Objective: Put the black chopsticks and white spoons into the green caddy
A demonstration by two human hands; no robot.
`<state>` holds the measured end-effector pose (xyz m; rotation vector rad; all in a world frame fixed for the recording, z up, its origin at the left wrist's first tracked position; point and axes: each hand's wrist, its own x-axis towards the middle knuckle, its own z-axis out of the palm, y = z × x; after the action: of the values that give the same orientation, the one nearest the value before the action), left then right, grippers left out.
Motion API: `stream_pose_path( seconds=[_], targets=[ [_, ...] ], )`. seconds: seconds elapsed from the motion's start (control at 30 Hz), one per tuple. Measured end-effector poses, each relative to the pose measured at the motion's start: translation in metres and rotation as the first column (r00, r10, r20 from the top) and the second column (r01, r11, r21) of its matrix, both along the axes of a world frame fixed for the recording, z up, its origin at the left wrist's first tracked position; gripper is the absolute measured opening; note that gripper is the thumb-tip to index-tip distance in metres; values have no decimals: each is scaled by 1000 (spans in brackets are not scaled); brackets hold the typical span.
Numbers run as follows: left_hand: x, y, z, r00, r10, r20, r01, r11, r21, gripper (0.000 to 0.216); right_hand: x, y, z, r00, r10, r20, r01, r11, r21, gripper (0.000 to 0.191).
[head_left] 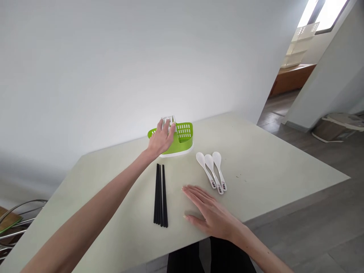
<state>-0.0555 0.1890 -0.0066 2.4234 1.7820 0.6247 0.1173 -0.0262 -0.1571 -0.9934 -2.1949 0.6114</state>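
Observation:
My left hand [162, 141] reaches out to a green cutlery holder [184, 143] with slotted sides and a white base, near the wall. Its fingers and thumb grip the white middle section [174, 120] from above, hiding much of the holder's left side. Below it lies a bundle of black chopsticks [160, 197], side by side on the table. Three white spoons [209, 163] rest fanned out to the right, their handles pointing toward me. My right hand [206, 212] lies on the table with fingers stretched and thumb apart, holding nothing, just below the spoons.
The pale table [256, 167] stands against a white wall [142, 68]. A metal-framed chair or rack [21, 220] is at the lower left. On the floor at the far right sits a bin-like container [337, 127]. A few dark specks lie right of the spoons.

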Motion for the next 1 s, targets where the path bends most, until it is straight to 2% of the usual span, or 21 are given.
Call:
stream_pose_path(
  seconds=[0.13, 0.23, 0.3, 0.33, 0.37, 0.4, 0.5, 0.57, 0.63, 0.73, 0.87, 1.0],
  targets=[
    [-5, -7, 9, 997, -67, 27, 66, 997, 31, 77, 0, 1, -1, 1000, -8, -16, 8, 1000, -6, 79],
    [-27, -19, 11, 983, -146, 111, 114, 959, 259, 68, 1, -1, -2, 1000, -18, -17, 17, 1000, -10, 78],
    [-47, -35, 0, 962, -181, 203, 74, 892, 445, 60, 1, -2, -3, 1000, -26, -12, 26, 1000, -13, 77],
    [-57, -46, -10, 950, -175, 259, 25, 869, 494, 55, 0, -2, -3, 999, -33, -8, 33, 999, -16, 77],
    [-67, -58, -22, 938, -148, 312, -26, 871, 490, 48, 0, -3, -4, 999, -41, -3, 41, 999, -20, 77],
    [-77, -71, -37, 935, -110, 337, -51, 899, 434, 41, 0, -3, -4, 999, -49, 4, 49, 998, -25, 77],
    [-102, -110, -84, 964, -22, 265, -17, 989, 144, 27, 0, -3, -4, 997, -68, 29, 69, 997, -43, 77],
    [-113, -131, -110, 970, 50, 237, -54, 999, 10, 22, -1, -3, -4, 996, -74, 48, 77, 995, -56, 77],
    [-121, -147, -127, 975, 84, 206, -79, 996, -31, 20, -2, -4, -4, 995, -83, 63, 87, 994, -64, 75],
    [-125, -158, -138, 985, 67, 157, -68, 998, -1, 19, -4, -6, -5, 993, -94, 77, 99, 993, -65, 72],
    [-127, -160, -144, 989, 66, 130, -70, 997, 27, 18, -3, -5, -3, 993, -91, 72, 96, 992, -78, 63],
    [-130, -161, -146, 987, 64, 144, -70, 997, 36, 16, 3, 26, 19, 985, -162, 54, 163, 986, -19, 57]
  ],
)
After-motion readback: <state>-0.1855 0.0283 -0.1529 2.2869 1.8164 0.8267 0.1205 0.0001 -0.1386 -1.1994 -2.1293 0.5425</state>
